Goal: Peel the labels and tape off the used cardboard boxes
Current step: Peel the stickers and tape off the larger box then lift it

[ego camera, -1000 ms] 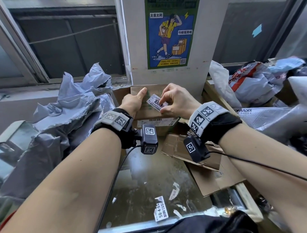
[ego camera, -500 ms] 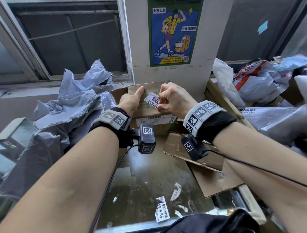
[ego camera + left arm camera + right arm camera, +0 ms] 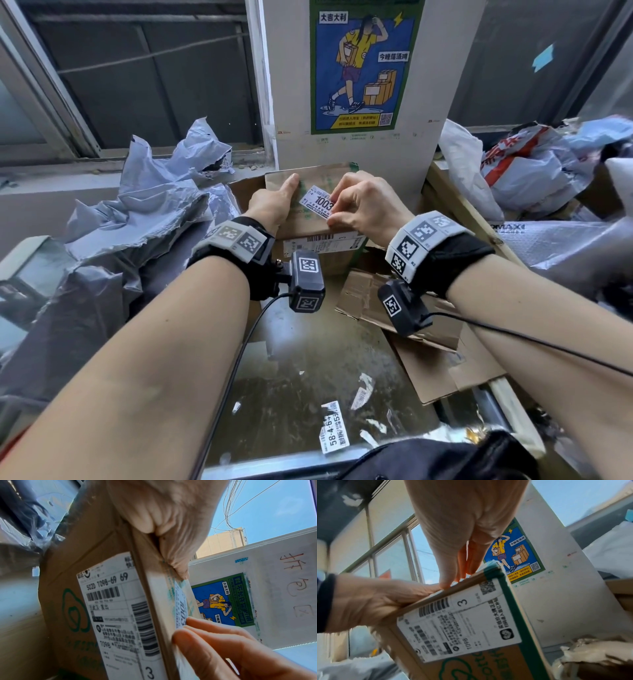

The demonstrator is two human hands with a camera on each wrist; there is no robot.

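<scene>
my left hand (image 3: 274, 205) grips the left side of the cardboard box (image 3: 318, 219), thumb laid flat along its top face and the other fingers out of sight behind the edge. the box stands on the bench (image 3: 308, 377) against the white pillar (image 3: 428, 102) with the blue poster (image 3: 363, 65). my right hand (image 3: 363, 205) pinches the small white label (image 3: 317, 202) printed "1003" between thumb and forefinger at its right end; in the left wrist view that label (image 3: 181, 604) curls away from the box top where my fingertips (image 3: 197, 626) meet it. a larger shipping label (image 3: 325, 244) with barcodes is stuck flat on the box's front face, wrapping up to the top edge. green tape (image 3: 513, 601) runs down the box's right edge. crumpled grey mailer bags (image 3: 137, 219) lie to the left, flattened cardboard (image 3: 428, 359) to the right, and a loose peeled sticker (image 3: 334, 433) sits on the bench near me.
</scene>
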